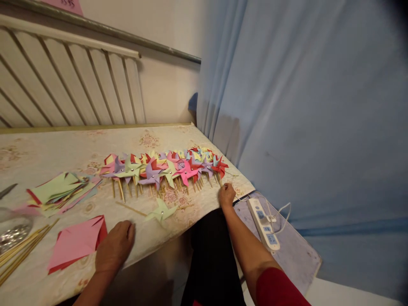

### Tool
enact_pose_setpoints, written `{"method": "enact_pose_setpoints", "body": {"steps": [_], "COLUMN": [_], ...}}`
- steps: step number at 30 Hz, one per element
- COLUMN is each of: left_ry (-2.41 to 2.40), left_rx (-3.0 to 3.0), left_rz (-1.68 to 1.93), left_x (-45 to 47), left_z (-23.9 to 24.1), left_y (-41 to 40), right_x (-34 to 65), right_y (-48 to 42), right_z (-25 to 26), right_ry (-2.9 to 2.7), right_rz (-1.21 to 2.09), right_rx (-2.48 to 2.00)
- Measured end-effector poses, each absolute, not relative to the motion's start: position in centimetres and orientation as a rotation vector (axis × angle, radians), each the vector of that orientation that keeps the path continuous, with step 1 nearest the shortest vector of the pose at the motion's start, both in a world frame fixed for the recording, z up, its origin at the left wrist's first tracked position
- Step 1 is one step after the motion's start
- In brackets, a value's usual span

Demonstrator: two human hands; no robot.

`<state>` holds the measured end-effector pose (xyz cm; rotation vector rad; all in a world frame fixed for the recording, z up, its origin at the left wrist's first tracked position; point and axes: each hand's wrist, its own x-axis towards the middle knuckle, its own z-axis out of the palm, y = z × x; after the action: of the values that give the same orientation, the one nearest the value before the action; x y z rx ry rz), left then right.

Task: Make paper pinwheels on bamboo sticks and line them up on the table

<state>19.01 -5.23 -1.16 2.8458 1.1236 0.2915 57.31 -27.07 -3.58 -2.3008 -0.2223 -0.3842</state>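
My right hand (227,194) is pinched on the stick of a red paper pinwheel (219,167), at the right end of a dense row of finished pinwheels (153,172). Those lie in overlapping rows with their wooden sticks pointing toward me. My left hand (115,245) rests in a loose fist at the table's front edge; I see nothing in it, though its fingertips are hidden. Beside it is a small stack of pink and red paper squares (75,242) with cut corners. A pale green pinwheel (161,211) lies by itself between my hands and the row.
More coloured paper (59,191) is piled at the left of the flowered tablecloth (121,142). Wooden sticks (27,250), a container of shiny small pieces (14,236) and a dark blade (8,191) lie farther left. A power strip (264,225) with cables and a blue curtain (302,119) are at right.
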Motion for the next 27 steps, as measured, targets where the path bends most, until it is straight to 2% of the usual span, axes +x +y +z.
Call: {"method": "enact_pose_setpoints", "body": {"steps": [14, 22, 27], "left_ry": [1.124, 1.136, 1.13], "left_rx": [2.9, 2.819, 2.857], "left_rz": [0.352, 0.339, 0.355], "left_x": [19.0, 19.0, 19.0], "left_z": [-1.4, -0.9, -1.0], "left_y": [-5.4, -5.7, -5.8], "right_x": [54.7, 48.3, 45.6], "right_y": [-28.1, -24.7, -24.3], "right_z": [-3.7, -2.5, -1.6], "right_ry": [-0.232, -0.876, -1.165], "right_rz": [-0.307, -0.026, -0.007], "right_rx": [-2.248, -2.182, -2.169]}}
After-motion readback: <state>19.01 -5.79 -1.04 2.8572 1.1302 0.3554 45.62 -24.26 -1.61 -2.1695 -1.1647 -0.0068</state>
